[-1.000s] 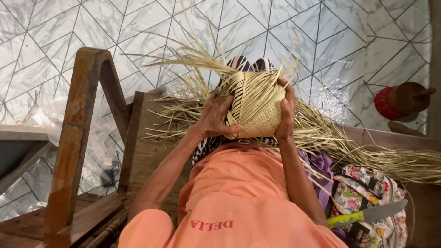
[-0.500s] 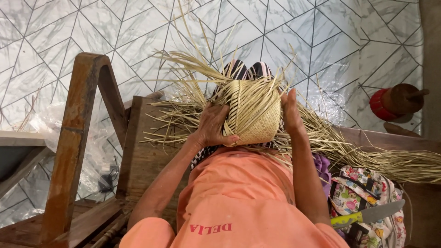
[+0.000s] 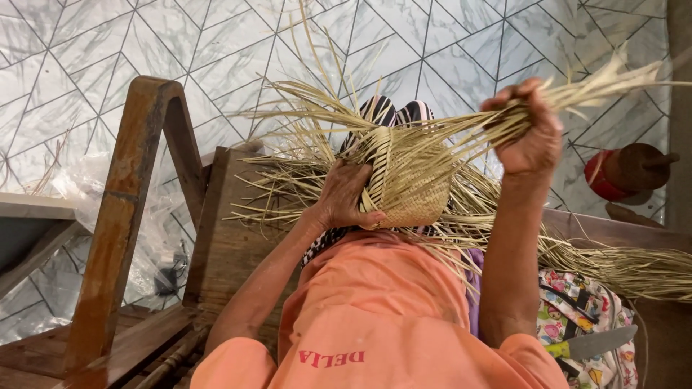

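Leftmost, a crumpled clear plastic bag (image 3: 94, 194) lies on the pale marble-patterned tiled floor (image 3: 86, 57), just beside a worn brown wooden frame (image 3: 137, 187) that slants upward. Next to it stands the dark wooden bench (image 3: 231, 245), strewn with loose straw. Further right, the left hand (image 3: 346, 196) closes around the side of a half-woven, rounded basket of pale yellow straw (image 3: 407, 184), thumb pressed along its lower rim, holding it above the lap of an orange garment (image 3: 375, 310). Two feet in black-and-white striped sandals (image 3: 393, 112) show just behind the basket. Free strands fan out from the weave in every direction. The right hand (image 3: 530, 133) is raised, its fingers clenched tight on a bundle of long straw strands (image 3: 605, 79) drawn taut from the basket toward the upper right. Lower right, a knife with a yellow-green handle (image 3: 587, 344) rests on a colourful patterned cloth bag (image 3: 584, 310), and a red and brown rounded object (image 3: 623, 173) sits on the floor beyond.
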